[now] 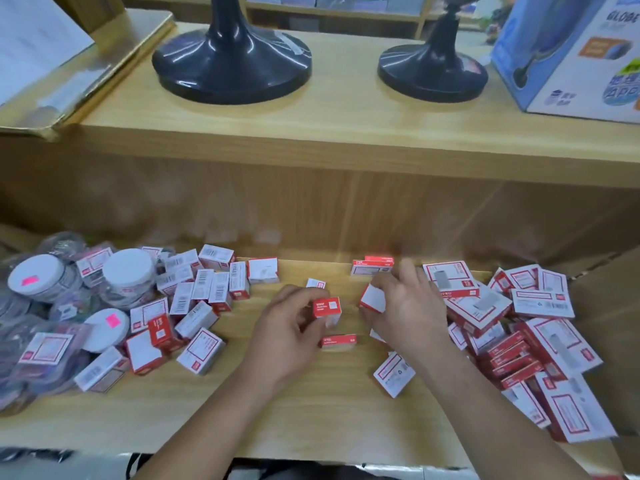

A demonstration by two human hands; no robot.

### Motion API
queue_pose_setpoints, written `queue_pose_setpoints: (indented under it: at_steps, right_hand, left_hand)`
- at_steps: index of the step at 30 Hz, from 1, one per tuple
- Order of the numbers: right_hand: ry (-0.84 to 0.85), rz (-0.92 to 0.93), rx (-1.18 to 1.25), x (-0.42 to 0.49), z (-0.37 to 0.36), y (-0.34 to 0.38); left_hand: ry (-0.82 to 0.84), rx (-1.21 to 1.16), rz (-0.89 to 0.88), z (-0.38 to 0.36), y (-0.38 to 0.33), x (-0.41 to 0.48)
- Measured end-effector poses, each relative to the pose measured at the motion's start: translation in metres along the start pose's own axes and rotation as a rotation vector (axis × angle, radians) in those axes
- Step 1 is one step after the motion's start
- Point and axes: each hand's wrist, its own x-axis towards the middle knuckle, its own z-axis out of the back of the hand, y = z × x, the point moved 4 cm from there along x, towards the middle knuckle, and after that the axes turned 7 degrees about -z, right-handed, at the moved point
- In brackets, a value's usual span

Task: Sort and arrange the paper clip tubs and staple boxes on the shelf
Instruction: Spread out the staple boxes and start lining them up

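Observation:
On the lower wooden shelf (311, 410), my left hand (287, 327) pinches a small red-and-white staple box (327, 308) at the middle. Just to the right, my right hand (405, 306) grips another small staple box (373, 298), tilted. A pile of small staple boxes (204, 299) lies left of centre. Larger red-and-white staple boxes (519, 327) are heaped at the right. Clear paper clip tubs with white lids (128, 271) stand and lie at the far left. Two stacked boxes (372, 266) sit against the back.
One loose box (337, 342) lies below my left hand, another (394, 374) under my right wrist. The upper shelf carries two black globe stands (232, 60), a blue globe carton (571, 53) and a gold-edged frame (69, 64). Bagged items crowd the far left edge.

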Motion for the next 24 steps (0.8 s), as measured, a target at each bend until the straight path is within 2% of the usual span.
queue_pose_setpoints:
  at_steps: [2,4,7,10,16,24]
  right_hand:
    - [0.051,-0.064,0.218,-0.009,0.012,0.001]
    - [0.119,-0.192,0.589,-0.019,0.024,0.003]
    - [0.348,-0.353,1.170,-0.034,0.026,0.012]
    - [0.446,-0.454,1.479,-0.046,0.020,0.021]
    - [0.595,-0.552,1.731,-0.058,0.025,0.041]
    - [0.623,-0.419,1.666,-0.063,0.021,0.068]
  left_hand:
    - [-0.029,-0.160,0.040,0.009,-0.003,-0.007]
    - [-0.065,-0.259,0.102,0.015,-0.008,-0.015]
    - [-0.179,-0.329,0.195,0.020,-0.010,-0.023]
    - [-0.232,-0.393,0.185,0.026,-0.016,-0.030]
    - [-0.229,-0.465,0.212,0.043,-0.025,-0.040]
    - [-0.276,-0.532,0.134,0.067,-0.020,-0.058]
